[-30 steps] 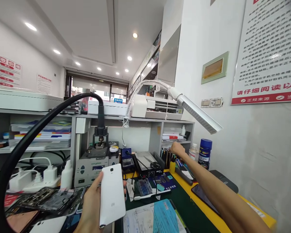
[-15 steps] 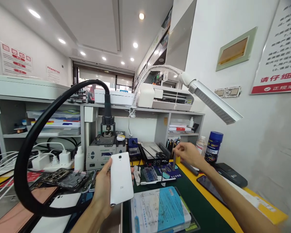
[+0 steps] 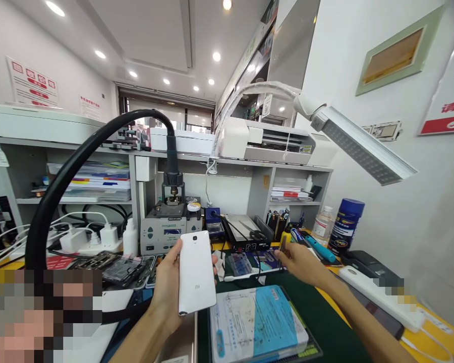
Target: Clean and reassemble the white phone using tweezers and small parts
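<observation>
My left hand is wrapped around a white smartphone, back side up, with the camera at its top end. The fingertips show along the phone's right edge. My right hand pinches a thin, flat pry tool, held upright; its exact kind is hard to make out. This hand is above the far edge of the green mat, near a dark blue card with small parts. A blue and white box lies on the mat below, between both hands.
A black hot-air hose arches at left over loose phone parts. Behind stands a grey rework station. On the right are a blue spray can, a clear bottle and a white power strip. A lamp hangs above.
My right hand has drawn slightly closer, with the thin tool in it. The left hand still holds the phone. The view has turned a little, and a blurred patch now covers the lower left.
</observation>
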`<state>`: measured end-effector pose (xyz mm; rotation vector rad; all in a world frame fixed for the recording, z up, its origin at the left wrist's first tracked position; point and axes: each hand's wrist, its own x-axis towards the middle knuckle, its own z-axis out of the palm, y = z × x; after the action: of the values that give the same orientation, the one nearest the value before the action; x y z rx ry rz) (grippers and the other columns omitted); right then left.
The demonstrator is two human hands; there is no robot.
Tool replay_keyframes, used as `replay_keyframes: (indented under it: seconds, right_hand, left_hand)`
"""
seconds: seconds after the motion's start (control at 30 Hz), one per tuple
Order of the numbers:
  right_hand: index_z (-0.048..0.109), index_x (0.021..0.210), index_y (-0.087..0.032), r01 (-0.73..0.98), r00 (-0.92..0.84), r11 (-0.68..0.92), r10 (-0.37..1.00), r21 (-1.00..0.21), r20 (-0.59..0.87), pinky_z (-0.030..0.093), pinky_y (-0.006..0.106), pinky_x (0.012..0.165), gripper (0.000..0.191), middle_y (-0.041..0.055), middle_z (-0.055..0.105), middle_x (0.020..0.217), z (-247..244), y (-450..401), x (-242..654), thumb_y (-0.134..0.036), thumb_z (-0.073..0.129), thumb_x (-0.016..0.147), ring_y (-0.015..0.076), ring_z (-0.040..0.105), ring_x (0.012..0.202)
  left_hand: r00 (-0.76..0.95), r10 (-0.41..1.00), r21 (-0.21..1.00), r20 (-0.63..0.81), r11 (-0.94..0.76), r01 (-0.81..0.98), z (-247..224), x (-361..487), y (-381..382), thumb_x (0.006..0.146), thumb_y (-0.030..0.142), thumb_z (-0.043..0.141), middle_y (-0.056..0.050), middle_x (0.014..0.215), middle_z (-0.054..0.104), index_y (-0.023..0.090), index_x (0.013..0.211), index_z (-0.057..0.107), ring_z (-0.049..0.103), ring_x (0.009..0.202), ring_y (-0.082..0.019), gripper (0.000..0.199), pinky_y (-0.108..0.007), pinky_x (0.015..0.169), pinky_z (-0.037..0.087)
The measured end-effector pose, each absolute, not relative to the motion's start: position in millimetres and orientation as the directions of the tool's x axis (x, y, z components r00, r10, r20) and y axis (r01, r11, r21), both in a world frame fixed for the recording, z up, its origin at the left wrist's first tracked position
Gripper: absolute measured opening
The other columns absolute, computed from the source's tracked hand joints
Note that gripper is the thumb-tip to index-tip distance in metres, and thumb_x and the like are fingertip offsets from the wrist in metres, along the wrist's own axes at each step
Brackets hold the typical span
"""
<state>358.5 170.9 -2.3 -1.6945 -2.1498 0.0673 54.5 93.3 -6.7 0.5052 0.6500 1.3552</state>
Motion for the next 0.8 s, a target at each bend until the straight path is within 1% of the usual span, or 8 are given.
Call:
replay_keyframes:
  seconds: [0.07,0.17,0.4,0.53,0.63,0.7,0.77,0.8]
  right_hand:
    - [0.057,0.074,-0.018,0.901,-0.187,0.290,0.931,-0.323,0.314,0.043,0.028,0.055,0.036,0.0011,0.062,0.061,15.5,162.1,353.2,-0.043,0.047,0.098,0.0145,0.058,0.053]
    - [0.058,0.085,-0.021,0.850,-0.214,0.348,0.914,-0.395,0.345,0.043,0.028,0.054,0.038,0.0041,0.069,0.075,36.3,150.1,339.8,-0.050,0.038,0.098,0.0173,0.063,0.056]
    - [0.055,0.067,-0.022,0.811,-0.217,0.361,0.917,-0.460,0.336,0.033,0.029,0.050,0.027,0.0030,0.061,0.057,23.5,165.5,325.7,-0.040,0.058,0.087,0.0196,0.055,0.050]
    - [0.054,0.072,-0.021,0.737,-0.133,0.327,0.928,-0.591,0.349,0.037,0.029,0.051,0.028,0.0050,0.063,0.062,17.2,173.2,333.2,-0.043,0.056,0.088,0.0195,0.057,0.053]
    - [0.054,0.087,-0.019,0.581,-0.140,0.340,0.937,-0.739,0.320,0.046,0.030,0.053,0.038,0.0069,0.067,0.072,26.7,160.0,324.1,-0.056,0.045,0.094,0.0195,0.063,0.057]
    - [0.051,0.093,-0.019,0.441,-0.225,0.345,0.936,-0.828,0.270,0.050,0.030,0.049,0.043,0.0070,0.068,0.080,34.4,145.5,309.7,-0.061,0.041,0.094,0.0197,0.067,0.059]
    - [0.050,0.092,-0.020,0.300,-0.321,0.319,0.921,-0.899,0.220,0.049,0.028,0.043,0.040,0.0034,0.067,0.077,38.5,131.5,292.9,-0.060,0.048,0.092,0.0183,0.066,0.053]
    - [0.050,0.090,-0.021,0.143,-0.378,0.263,0.906,-0.954,0.193,0.048,0.027,0.042,0.036,0.0020,0.066,0.075,38.4,125.9,284.8,-0.057,0.054,0.091,0.0177,0.066,0.052]
  left_hand:
    - [0.098,0.986,0.669,-0.134,0.162,-0.725,-5.9,55.2,92.6,0.088,0.052,0.050,-0.021,0.092,0.072,0.007,0.123,0.059,0.068,0.066,-0.027,0.058,-0.039,0.061,0.055]
    - [0.128,0.983,0.659,-0.134,0.184,-0.729,-5.2,56.1,93.1,0.088,0.054,0.050,-0.020,0.091,0.072,0.007,0.119,0.062,0.067,0.065,-0.026,0.057,-0.038,0.060,0.055]
    - [0.142,0.980,0.639,-0.138,0.198,-0.744,-6.6,53.8,95.8,0.089,0.053,0.048,-0.017,0.086,0.071,0.009,0.116,0.062,0.066,0.063,-0.023,0.053,-0.033,0.058,0.053]
    - [0.161,0.978,0.624,-0.134,0.210,-0.752,-7.7,54.6,94.9,0.089,0.054,0.050,-0.017,0.087,0.071,0.010,0.117,0.062,0.066,0.063,-0.024,0.053,-0.034,0.058,0.053]
    - [0.172,0.975,0.620,-0.144,0.224,-0.752,-8.4,56.8,95.0,0.088,0.055,0.051,-0.017,0.088,0.071,0.009,0.116,0.063,0.066,0.064,-0.024,0.055,-0.034,0.058,0.052]
    - [0.193,0.969,0.620,-0.152,0.246,-0.745,-8.8,58.1,95.4,0.088,0.056,0.051,-0.017,0.089,0.071,0.009,0.116,0.063,0.066,0.065,-0.024,0.056,-0.035,0.060,0.053]
    - [0.222,0.964,0.620,-0.149,0.266,-0.738,-8.8,59.1,95.5,0.087,0.057,0.050,-0.017,0.090,0.070,0.009,0.114,0.064,0.065,0.067,-0.025,0.057,-0.038,0.063,0.053]
    - [0.236,0.961,0.622,-0.145,0.274,-0.734,-8.5,59.6,95.4,0.087,0.058,0.049,-0.017,0.090,0.070,0.008,0.113,0.064,0.065,0.068,-0.026,0.058,-0.039,0.064,0.054]
